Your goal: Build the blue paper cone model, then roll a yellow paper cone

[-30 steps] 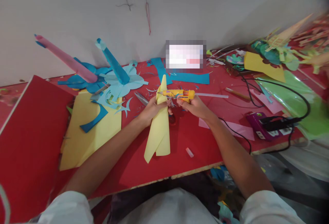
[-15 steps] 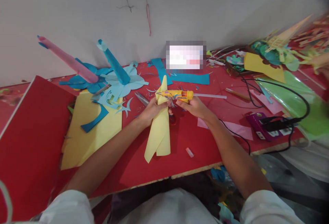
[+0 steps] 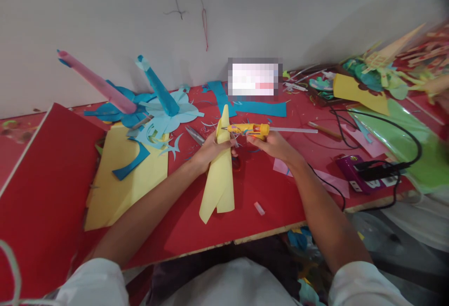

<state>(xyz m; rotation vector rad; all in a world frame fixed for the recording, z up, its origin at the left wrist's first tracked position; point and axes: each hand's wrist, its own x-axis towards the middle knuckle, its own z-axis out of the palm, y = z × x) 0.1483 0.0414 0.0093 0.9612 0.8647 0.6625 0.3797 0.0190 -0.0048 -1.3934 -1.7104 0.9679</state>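
My left hand (image 3: 211, 151) grips a pale yellow paper cone (image 3: 221, 179), narrow end pointing away from me, its wide end flaring toward the table's front edge. In my right hand (image 3: 273, 146) is a yellow hot glue gun (image 3: 249, 130), with a clear glue stick (image 3: 293, 130) jutting out of its back. The metal nozzle points left at the upper part of the cone; whether it touches the paper I cannot tell. Scissors (image 3: 195, 135) lie just beyond my left hand, partly hidden by it.
Blue flower shapes (image 3: 187, 109) carry a pink paper tube (image 3: 101, 86) and a blue paper tube (image 3: 159, 90). Yellow sheets (image 3: 140, 193) lie left beside a red board (image 3: 45, 175). A purple power adapter (image 3: 354, 175) with black cables sits right. Blue strips (image 3: 261, 108) lie behind.
The glue gun has shifted slightly right along with my right hand, its nozzle now farther right on the cone. My left hand still holds the cone; the whole view has shifted slightly.
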